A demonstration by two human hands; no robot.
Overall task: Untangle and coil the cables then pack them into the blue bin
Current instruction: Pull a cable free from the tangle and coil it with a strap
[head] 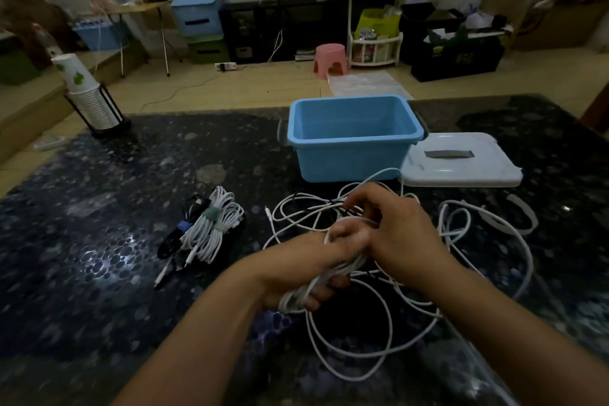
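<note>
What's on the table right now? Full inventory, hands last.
blue bin: 1, blue, far centre of table, no cables visible inside
lid: 1, white with grey handle, flat on table right of the bin
coiled cable bundle: 1, white, tied with a greenish strap, left of the hands
black cable: 1, black with a blue strap, against the coiled bundle's left side
loose cables: count unclear, white, tangled on table under and around the hands
paper cup stack: 1 stack, white, in black holder, far left of table
table: 1, dark speckled
left hand: grips a partly wound white coil
right hand: pinches a cable strand above the coil
</note>
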